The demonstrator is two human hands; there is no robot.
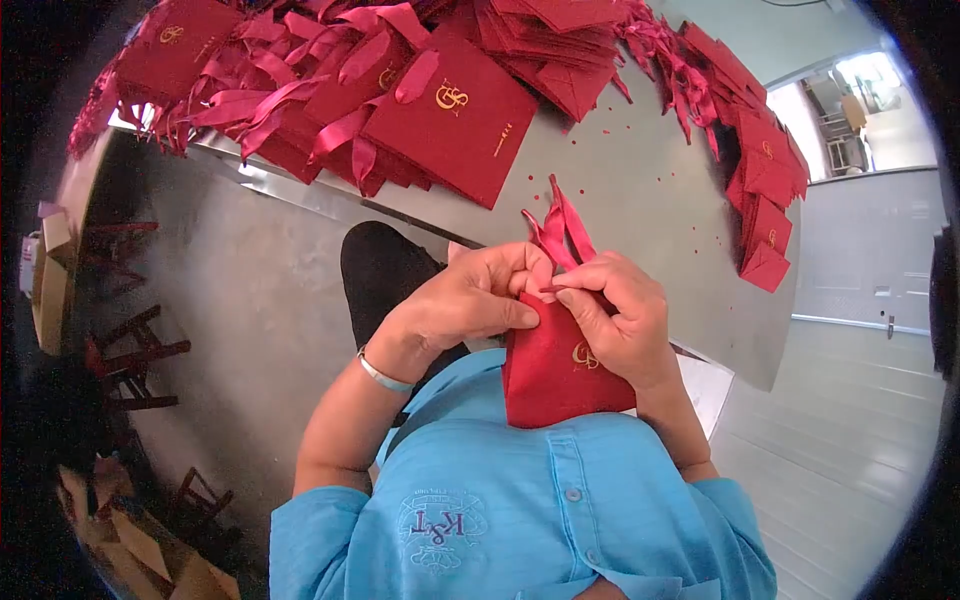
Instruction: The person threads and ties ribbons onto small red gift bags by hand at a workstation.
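A small red paper gift bag (560, 370) with a gold emblem rests against the blue shirt at the table's edge. My left hand (480, 295) is closed on its upper left edge, thumb on the front and fingertips at the opening. My right hand (620, 310) pinches a short piece of ribbon at the bag's upper edge, its fingertips almost touching the left ones. Pink satin ribbon (565, 225) stands up in loops beyond both hands. The inside of the bag is hidden by the fingers.
Stacked red bags with ribbon handles (450, 110) cover the table's far left. More red bags (765, 190) line its right side. Small red dots dot the grey table (640, 220). Wooden stools (140, 360) and cardboard (150, 540) lie to the left on the floor.
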